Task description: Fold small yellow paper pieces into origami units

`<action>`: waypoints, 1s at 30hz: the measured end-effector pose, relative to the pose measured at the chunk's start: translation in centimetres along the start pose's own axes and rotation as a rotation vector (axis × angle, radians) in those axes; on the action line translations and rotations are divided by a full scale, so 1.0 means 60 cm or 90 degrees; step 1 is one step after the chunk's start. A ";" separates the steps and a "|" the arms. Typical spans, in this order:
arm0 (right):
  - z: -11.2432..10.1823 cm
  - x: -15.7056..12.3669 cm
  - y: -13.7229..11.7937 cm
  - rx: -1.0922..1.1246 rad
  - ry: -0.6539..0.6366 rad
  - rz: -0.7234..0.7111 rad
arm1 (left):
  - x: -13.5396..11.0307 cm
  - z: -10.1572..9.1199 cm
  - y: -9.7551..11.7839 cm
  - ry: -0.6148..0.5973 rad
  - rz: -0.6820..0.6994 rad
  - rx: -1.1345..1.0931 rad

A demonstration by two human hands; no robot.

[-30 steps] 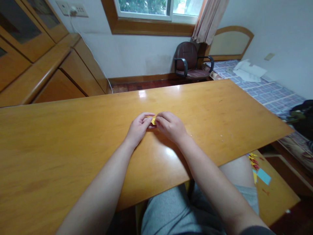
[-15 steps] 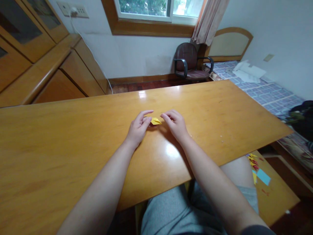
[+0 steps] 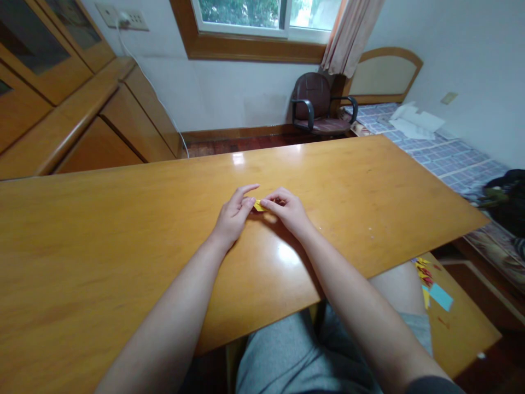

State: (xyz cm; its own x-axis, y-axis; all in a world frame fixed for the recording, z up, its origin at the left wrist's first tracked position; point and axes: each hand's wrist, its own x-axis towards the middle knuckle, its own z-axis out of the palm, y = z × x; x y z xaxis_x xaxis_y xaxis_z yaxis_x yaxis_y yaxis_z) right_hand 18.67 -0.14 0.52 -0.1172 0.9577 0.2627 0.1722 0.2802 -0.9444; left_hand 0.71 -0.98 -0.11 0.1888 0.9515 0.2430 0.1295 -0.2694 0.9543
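Note:
A small piece of folded yellow paper point(image 3: 258, 206) is held between my two hands, just above the wooden table point(image 3: 164, 230). My left hand point(image 3: 233, 214) pinches its left end between thumb and fingers, with the index finger stretched out above it. On the paper's right side, my right hand point(image 3: 287, 210) is closed, its thumb and fingertips gripping that end. Most of the paper is covered by the fingers, so its exact folded shape does not show.
Below the table's right edge, a lower wooden surface point(image 3: 463, 328) carries several yellow and red folded papers point(image 3: 424, 272) and a light blue sheet point(image 3: 441, 297). A brown armchair point(image 3: 314, 104) stands behind the table, and a bed point(image 3: 455, 158) is at the right.
My right hand has moved left and closed on the right end of the yellow paper, from which it was apart before. My left hand has kept its pinch nearly in place.

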 end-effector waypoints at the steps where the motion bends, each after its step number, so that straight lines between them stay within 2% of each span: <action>1: 0.000 0.000 -0.001 -0.005 0.002 0.002 | 0.000 0.000 -0.001 -0.003 -0.005 -0.015; 12: 0.003 -0.001 -0.006 -0.018 0.016 0.023 | 0.001 0.002 0.005 -0.001 -0.055 -0.088; 17: 0.003 -0.002 -0.005 -0.026 0.017 0.008 | 0.002 0.002 0.007 -0.001 -0.066 -0.056; 25: 0.000 -0.001 0.002 0.005 0.028 -0.003 | 0.007 0.002 -0.003 0.052 -0.052 -0.074; 30: 0.005 -0.002 -0.003 0.057 0.025 0.047 | 0.007 0.002 -0.009 0.091 -0.026 -0.047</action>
State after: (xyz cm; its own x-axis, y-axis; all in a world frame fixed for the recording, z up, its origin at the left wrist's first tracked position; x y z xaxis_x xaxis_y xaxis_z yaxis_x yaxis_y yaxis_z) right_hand 18.37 -0.31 0.60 -0.0696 0.9777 0.1981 0.0901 0.2039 -0.9748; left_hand 0.84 -0.44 -0.55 0.0436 0.9744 0.2206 0.0614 -0.2230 0.9729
